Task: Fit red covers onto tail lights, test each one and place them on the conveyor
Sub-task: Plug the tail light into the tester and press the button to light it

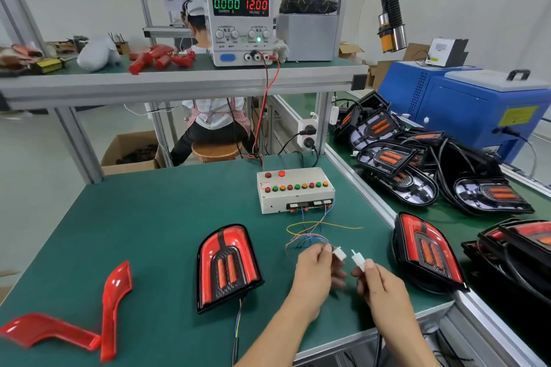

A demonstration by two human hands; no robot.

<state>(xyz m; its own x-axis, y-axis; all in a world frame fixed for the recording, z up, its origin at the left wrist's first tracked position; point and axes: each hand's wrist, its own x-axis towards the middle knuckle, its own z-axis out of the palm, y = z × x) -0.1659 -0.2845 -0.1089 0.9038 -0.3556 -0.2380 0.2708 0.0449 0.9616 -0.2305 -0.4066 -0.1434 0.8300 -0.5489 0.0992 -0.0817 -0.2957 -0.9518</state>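
Already covered, one tail light (228,268) lies mid-desk; left hand (314,272) pinches the tester plug (339,253), right hand (380,283) pinches the light's plug (358,261), unjoined. Testing and conveyor (441,214) placement remain.

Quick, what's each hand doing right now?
Left hand: pinches the white connector on the tester's coloured wires.
Right hand: pinches the other white connector. The two connectors are apart.
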